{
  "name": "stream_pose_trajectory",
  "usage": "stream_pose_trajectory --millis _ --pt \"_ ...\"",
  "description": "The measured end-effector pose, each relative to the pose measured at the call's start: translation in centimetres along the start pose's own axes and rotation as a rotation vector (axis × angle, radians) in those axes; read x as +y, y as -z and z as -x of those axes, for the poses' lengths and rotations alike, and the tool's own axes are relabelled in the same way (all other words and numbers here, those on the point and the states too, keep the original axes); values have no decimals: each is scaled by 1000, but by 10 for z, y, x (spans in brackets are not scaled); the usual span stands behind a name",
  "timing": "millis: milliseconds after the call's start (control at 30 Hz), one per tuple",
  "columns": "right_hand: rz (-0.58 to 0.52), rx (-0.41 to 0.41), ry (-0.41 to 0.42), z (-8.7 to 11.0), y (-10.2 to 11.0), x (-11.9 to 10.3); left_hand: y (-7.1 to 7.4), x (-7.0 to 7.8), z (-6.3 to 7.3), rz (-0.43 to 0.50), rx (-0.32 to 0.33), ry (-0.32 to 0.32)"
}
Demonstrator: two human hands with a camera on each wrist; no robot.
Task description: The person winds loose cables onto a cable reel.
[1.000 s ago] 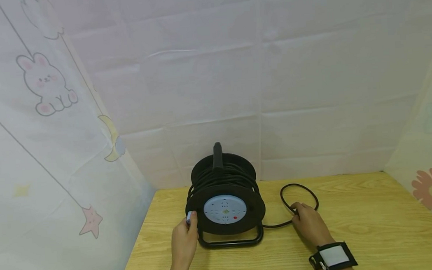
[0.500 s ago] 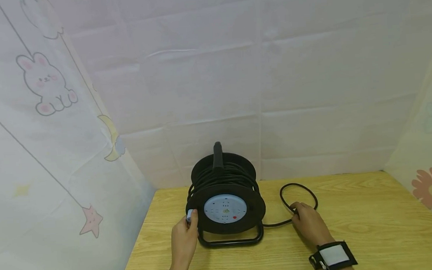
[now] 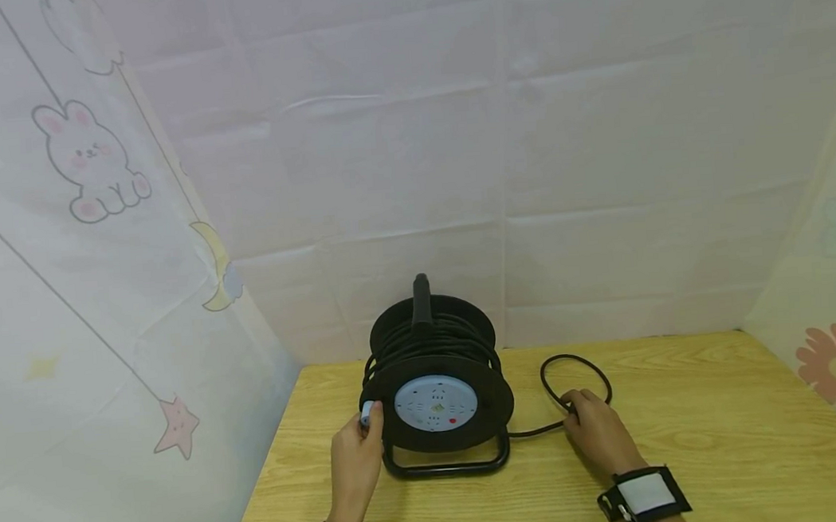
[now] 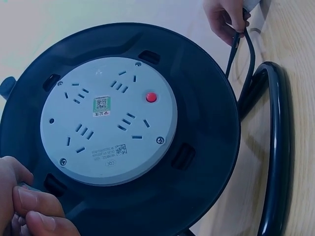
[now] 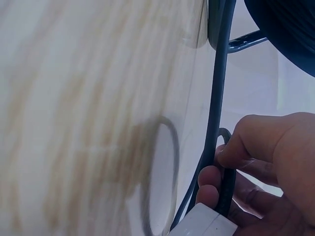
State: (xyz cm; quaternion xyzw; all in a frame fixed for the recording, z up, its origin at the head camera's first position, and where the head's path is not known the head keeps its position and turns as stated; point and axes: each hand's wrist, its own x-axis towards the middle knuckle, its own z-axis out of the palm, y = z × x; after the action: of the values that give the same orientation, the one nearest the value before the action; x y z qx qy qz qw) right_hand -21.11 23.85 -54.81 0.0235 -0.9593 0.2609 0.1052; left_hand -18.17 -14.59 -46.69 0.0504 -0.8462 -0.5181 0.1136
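Observation:
A black cable reel (image 3: 385,435) stands on its tube frame, with black cable wound on its drum and a pale round socket panel (image 4: 108,157) bearing a red button. At the left of its front disc, my left hand (image 3: 356,464) pinches a small pale knob (image 3: 366,412). The fingers mostly hide that knob in the left wrist view. My right hand (image 3: 601,433), to the right of the reel, grips the loose black cable (image 5: 219,108) between thumb and fingers. Below those fingers in the right wrist view is a white plug (image 5: 204,223). Behind the hand, the cable bends into a loop.
The wood-patterned table (image 3: 685,404) carries the reel near its back edge. A pale sheet (image 3: 599,162) hangs close behind, and a printed sheet (image 3: 105,312) borders the left side. The reel's carrying handle (image 3: 421,305) sticks up above the drum.
My left hand and the knob have risen slightly, and the disc has turned a little clockwise. The cable loop by my right hand has shrunk slightly; that hand stays nearly still.

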Motion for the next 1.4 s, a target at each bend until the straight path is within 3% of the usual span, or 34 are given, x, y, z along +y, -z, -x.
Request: stream_pose_trajectory --millis 1400 --pt "-6 11 0 0 0 -1 -2 15 -2 3 82 -75"
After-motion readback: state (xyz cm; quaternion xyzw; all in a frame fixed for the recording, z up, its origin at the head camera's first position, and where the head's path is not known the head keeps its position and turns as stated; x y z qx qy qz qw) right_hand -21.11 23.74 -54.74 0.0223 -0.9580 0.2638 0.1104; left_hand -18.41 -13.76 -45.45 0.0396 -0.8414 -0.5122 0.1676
